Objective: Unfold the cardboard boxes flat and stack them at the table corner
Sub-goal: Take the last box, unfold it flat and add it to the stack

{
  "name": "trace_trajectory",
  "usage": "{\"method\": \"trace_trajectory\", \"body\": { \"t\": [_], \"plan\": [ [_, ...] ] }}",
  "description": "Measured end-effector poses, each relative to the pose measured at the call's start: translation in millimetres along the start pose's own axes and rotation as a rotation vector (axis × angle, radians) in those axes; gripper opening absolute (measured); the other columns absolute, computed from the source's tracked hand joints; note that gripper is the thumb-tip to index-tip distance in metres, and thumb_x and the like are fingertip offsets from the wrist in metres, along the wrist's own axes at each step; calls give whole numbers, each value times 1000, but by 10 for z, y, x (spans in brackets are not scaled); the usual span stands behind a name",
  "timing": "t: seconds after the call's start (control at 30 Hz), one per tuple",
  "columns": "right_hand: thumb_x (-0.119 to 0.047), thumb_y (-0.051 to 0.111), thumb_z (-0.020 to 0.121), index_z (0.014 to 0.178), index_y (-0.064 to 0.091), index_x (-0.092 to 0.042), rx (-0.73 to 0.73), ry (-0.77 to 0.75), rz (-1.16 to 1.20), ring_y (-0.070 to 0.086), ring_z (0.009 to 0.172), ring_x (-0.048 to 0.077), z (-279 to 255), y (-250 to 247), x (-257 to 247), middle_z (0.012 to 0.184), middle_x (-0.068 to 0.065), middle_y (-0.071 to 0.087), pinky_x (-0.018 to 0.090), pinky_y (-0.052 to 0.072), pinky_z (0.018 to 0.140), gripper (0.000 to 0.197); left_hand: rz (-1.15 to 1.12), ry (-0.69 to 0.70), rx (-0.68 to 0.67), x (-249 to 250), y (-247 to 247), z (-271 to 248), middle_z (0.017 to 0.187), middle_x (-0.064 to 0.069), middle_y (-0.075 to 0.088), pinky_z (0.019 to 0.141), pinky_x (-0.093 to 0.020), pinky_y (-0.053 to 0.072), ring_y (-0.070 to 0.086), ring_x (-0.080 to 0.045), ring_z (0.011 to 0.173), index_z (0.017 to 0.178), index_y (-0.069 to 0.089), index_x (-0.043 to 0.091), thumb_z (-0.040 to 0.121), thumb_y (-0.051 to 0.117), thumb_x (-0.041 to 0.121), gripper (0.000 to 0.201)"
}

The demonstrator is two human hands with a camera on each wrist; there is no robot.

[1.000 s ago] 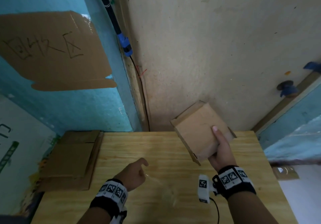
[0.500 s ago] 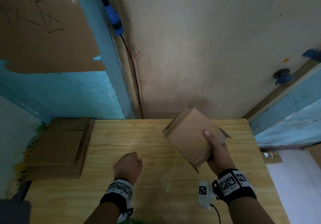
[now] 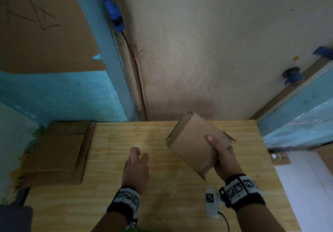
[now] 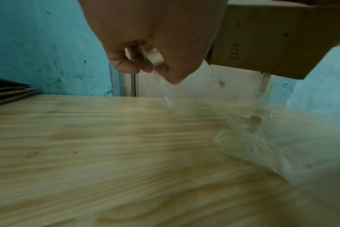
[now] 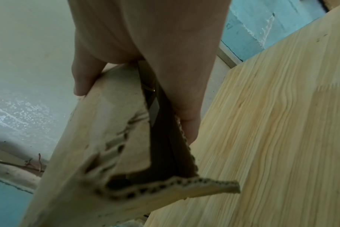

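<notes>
A brown cardboard box (image 3: pixel 192 141), still folded up, hangs tilted above the right half of the wooden table (image 3: pixel 117 138). My right hand (image 3: pixel 222 157) grips its near right end, thumb on top and fingers beneath. The right wrist view shows the box (image 5: pixel 99 138) with a torn flap edge. My left hand (image 3: pixel 137 161) hovers over the table left of the box, apart from it. In the left wrist view its curled fingers (image 4: pixel 126 66) pinch a clear tape strip (image 4: pixel 153 58) that trails blurred to the right. A stack of flattened boxes (image 3: pixel 59 152) lies at the far left table corner.
Walls close off the table's far side. A cardboard sheet with marker writing (image 3: pixel 45 33) hangs on the blue wall at upper left. A black cable with a blue connector (image 3: pixel 115 17) runs down the corner. A brown tape roll (image 3: pixel 280 158) lies off the table's right edge.
The box has come down and a little left, toward the left hand. The left hand's fingers have curled in around the tape strip. The view has tilted.
</notes>
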State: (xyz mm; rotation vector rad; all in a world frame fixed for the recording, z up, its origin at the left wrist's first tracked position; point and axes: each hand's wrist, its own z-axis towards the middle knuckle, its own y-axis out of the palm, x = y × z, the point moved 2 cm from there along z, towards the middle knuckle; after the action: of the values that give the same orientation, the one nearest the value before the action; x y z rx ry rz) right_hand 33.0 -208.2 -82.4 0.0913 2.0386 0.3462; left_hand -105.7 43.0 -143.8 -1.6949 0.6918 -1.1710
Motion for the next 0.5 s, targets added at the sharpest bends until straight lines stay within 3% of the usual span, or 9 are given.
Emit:
{"method": "trace_trajectory", "body": {
  "t": [0.1,0.17,0.27,0.33,0.43,0.5],
  "plan": [
    [-30,74,82,131,61,-16,-9,15,19,71,112,30,-12,4,12,123,10,74,51,61,87,53,-79,-109,48,-2,-87,65,103,1,45,52,-28,47,56,-20,63,100,46,14,87,58,0,23],
    [-31,75,81,132,60,-15,-13,24,11,71,113,30,-20,14,26,124,10,74,51,60,87,56,-118,-151,9,3,-120,96,86,5,50,50,-26,39,55,-19,61,98,38,19,91,50,1,23],
    [-31,78,79,132,61,-14,-6,30,-9,70,113,31,-26,35,51,124,10,73,50,61,86,59,-22,78,-84,77,-74,33,73,4,58,52,-28,42,53,-19,54,87,50,21,71,67,-5,35],
    [-29,78,79,131,62,-13,-11,21,-25,71,112,30,-29,58,56,122,9,74,50,61,85,57,171,215,-190,50,115,-90,83,0,67,60,-33,50,60,-20,57,85,65,18,53,76,-4,40],
    [-25,79,78,128,64,-11,-25,9,-53,72,109,29,-32,76,52,120,10,75,51,61,86,54,253,350,-187,-32,328,-295,100,-7,62,69,-35,49,60,-24,77,90,65,15,66,65,0,28],
    [-25,85,76,128,64,-10,-40,-7,-79,72,110,28,-30,74,49,120,10,75,51,60,88,58,259,357,-238,-131,434,-397,106,-6,62,72,-33,55,64,-24,89,93,67,15,62,66,-3,36]
  ]
}}
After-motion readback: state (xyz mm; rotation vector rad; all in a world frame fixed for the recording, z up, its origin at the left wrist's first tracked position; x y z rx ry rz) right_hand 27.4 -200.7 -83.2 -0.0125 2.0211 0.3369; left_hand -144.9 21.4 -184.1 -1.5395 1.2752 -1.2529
